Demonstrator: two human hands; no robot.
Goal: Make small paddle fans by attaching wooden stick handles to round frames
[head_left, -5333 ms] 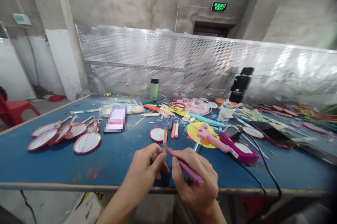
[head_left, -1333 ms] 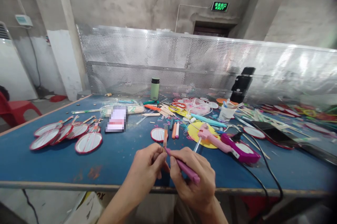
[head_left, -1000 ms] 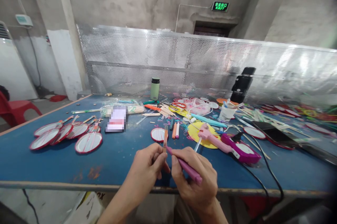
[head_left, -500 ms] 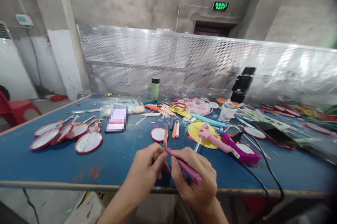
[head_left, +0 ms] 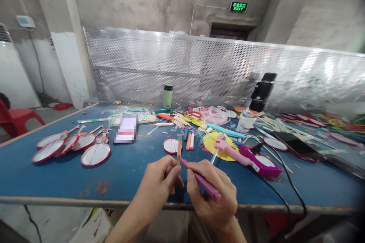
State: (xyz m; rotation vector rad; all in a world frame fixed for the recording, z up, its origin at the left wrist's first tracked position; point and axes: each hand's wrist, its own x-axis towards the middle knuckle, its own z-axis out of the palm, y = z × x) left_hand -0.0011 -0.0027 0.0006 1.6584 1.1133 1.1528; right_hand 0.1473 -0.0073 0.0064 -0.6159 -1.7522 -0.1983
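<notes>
A: Wooden stick point(head_left: 178, 150) is standing upright, left hand point(head_left: 159, 182) pinching its lower end with closed fingers, above the bench's point(head_left: 71, 174) near edge.

B: Right hand point(head_left: 212, 197) is gripping a pink pen point(head_left: 203, 182), fingers wrapped shut, tip touching the stick.

Upright wooden stick point(head_left: 178, 151) (orange-tinted), slanted pink marker point(head_left: 203, 182).
</notes>
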